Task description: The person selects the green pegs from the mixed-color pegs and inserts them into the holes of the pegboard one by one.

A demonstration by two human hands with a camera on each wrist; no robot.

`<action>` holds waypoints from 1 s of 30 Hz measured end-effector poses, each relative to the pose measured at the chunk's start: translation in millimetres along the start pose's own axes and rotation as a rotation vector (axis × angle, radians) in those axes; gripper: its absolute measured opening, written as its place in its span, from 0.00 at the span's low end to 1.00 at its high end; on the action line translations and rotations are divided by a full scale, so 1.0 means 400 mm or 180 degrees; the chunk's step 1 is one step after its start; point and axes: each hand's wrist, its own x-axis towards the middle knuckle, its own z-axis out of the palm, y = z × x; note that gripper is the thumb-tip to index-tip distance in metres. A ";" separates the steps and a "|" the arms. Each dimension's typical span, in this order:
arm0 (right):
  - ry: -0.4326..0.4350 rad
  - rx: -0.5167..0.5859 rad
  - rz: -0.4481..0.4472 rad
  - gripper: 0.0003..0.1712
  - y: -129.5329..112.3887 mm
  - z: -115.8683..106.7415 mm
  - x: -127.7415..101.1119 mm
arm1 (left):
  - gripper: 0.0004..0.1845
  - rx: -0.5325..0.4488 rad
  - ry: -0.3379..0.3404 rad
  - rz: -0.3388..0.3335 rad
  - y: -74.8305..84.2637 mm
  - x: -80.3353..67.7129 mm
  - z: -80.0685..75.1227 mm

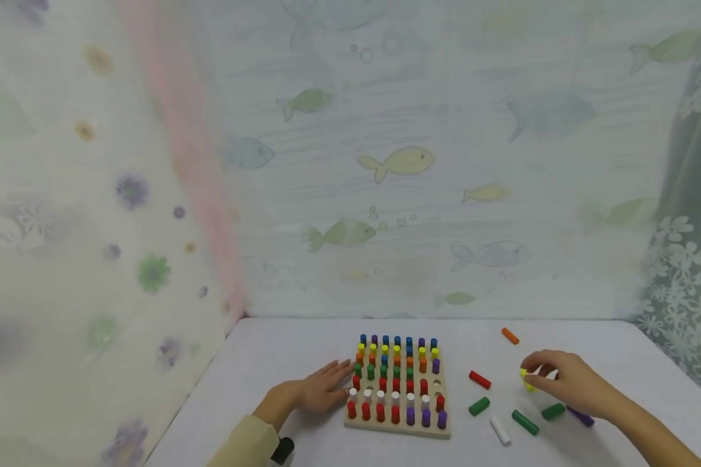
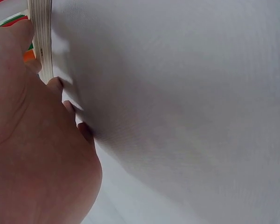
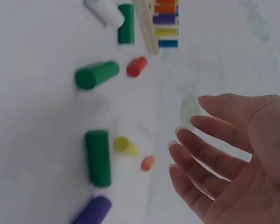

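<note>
A wooden pegboard [image 1: 397,427] carries rows of coloured pegs in blue, yellow, orange, green, red, white and purple. My left hand [image 1: 318,389] rests flat at the board's left side, fingertips and thumb right at its edge; the left wrist view shows the fingers beside the board's layered side [image 2: 43,37]. Over on the right, my right hand [image 1: 569,377] hovers above the loose pegs, its fingers overlapping a yellow peg [image 1: 527,381] in the head view. From the right wrist, the fingers [image 3: 210,154] are spread and bent slightly, apart from the yellow peg [image 3: 122,144] on the table.
Loose pegs lie right of the board: a red peg [image 1: 479,379], an orange peg [image 1: 510,335] farther back, a white peg [image 1: 500,431], a purple peg [image 1: 580,416] and green pegs [image 1: 525,422]. Behind the white table [image 1: 292,337] hangs a fish-patterned curtain [image 1: 385,272].
</note>
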 end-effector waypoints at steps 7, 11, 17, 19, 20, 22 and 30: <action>-0.0263 0.0033 0.0056 0.15 0.077 -0.018 -0.025 | 0.39 0.0005 0.0011 -0.0039 -0.006 0.005 -0.004; -0.0422 0.0217 0.0114 0.17 0.110 -0.014 -0.036 | 0.38 -0.0025 0.0013 -0.0033 -0.004 -0.002 -0.004; -0.0621 0.0477 0.0128 0.16 0.144 -0.002 -0.047 | 0.38 0.0025 0.0008 -0.0003 0.015 -0.016 -0.008; -0.0651 0.0563 0.0124 0.16 0.150 0.004 -0.050 | 0.38 0.0028 0.0000 -0.0022 0.019 -0.017 -0.009; -0.0659 0.0590 0.0113 0.16 0.153 0.007 -0.051 | 0.38 0.0018 -0.0008 -0.0036 0.021 -0.018 -0.009; -0.0656 0.0603 0.0110 0.15 0.157 0.011 -0.053 | 0.37 0.0001 -0.0050 -0.0056 0.028 -0.022 -0.012; -0.0546 0.0455 -0.0085 0.09 0.168 0.022 -0.047 | 0.37 0.0064 -0.0059 -0.0108 0.030 -0.022 -0.014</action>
